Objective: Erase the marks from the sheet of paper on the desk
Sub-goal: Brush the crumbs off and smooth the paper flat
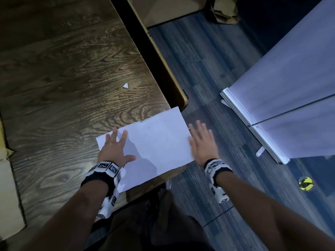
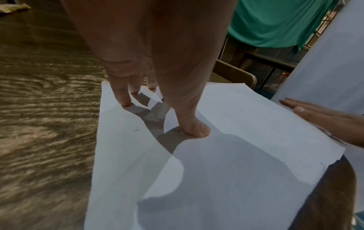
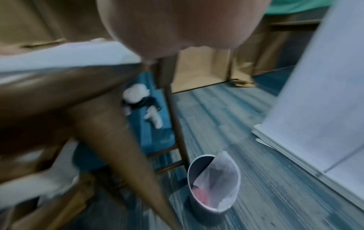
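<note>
A white sheet of paper (image 1: 155, 142) lies at the near right corner of the dark wooden desk (image 1: 63, 84), its right part hanging past the desk edge. My left hand (image 1: 116, 145) presses flat on the sheet's left end with fingers spread; in the left wrist view its fingertips (image 2: 126, 102) and thumb bear on the paper (image 2: 236, 124). My right hand (image 1: 201, 140) is flat and blurred at the sheet's right edge, fingers straight, holding nothing. Only faint specks show on the paper. No eraser is in view.
A small white paper scrap (image 1: 125, 85) lies on the desk beyond the sheet. Blue carpet (image 1: 208, 78) is right of the desk, with a white panel (image 1: 290, 87) further right. A lined waste bin (image 3: 214, 183) stands on the floor by the desk leg.
</note>
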Demonstrator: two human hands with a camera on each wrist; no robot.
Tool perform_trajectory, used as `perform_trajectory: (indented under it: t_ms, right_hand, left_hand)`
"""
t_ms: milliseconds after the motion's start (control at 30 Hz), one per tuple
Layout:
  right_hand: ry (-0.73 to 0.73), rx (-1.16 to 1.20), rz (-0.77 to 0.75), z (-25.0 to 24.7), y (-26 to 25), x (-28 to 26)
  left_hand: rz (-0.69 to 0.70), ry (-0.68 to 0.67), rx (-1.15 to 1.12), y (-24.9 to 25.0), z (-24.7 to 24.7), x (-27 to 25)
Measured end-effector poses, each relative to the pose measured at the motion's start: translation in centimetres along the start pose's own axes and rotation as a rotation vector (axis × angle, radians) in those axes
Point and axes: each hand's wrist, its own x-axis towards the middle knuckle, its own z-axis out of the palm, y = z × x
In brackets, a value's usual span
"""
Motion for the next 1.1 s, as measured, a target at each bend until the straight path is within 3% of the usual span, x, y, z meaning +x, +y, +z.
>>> perform_trajectory:
  t_ms: [67,100,267,333,400,533,600,700,800,867,1000,1100]
  right_hand:
    - [0.047,0.013,0.102,-1.0,0.7,0.5]
    - [0.061,0.028,0.079,-1.1,-0.2,0.6]
    - [-0.021,0.082,-0.379,2.4,-9.2,-1.2]
    - [-0.035,0.009,-0.455,2.9,-9.0,-1.3]
    - [-0.014,0.004,-0.367,2.2,-6.3,-0.4]
    - [0.049,-0.001,0.016,-0.5,-0.4,1.0]
    - [0.052,-0.005,-0.027,-0.5,-2.3,1.2]
    - [-0.033,0.038,-0.310,2.0,-9.2,-0.2]
    - [-0.085,0.037,-0.440,2.9,-11.4,-0.7]
    - [-0.069,0.004,-0.382,2.4,-8.8,0.6]
    - [0.041,0.015,-0.030,0.0,-4.9,3.2]
    - [0.003,-0.010,-0.126,0.8,-10.3,3.1]
  left_hand:
    - [-0.001,0.003,0.007,0.0,0.0,0.0]
    - [0.000,0.005,0.008,0.1,0.0,0.1]
    - [0.006,0.004,0.013,0.0,-0.1,0.2]
    - [0.006,0.007,0.009,0.0,-0.1,0.2]
    - [0.004,0.010,0.016,0.0,-0.1,0.2]
    - [-0.005,0.011,0.014,0.1,0.0,0.0]
    - [-0.003,0.014,0.009,0.1,-0.1,0.1]
    - [0.003,0.010,-0.004,0.0,-0.1,0.1]
    - [-0.002,0.010,-0.005,-0.1,-0.1,0.1]
    - [-0.005,0.003,-0.017,0.0,-0.1,0.0]
    - [0.001,0.010,-0.031,0.0,0.0,-0.2]
    - [0.006,0.011,-0.030,0.1,-0.2,-0.3]
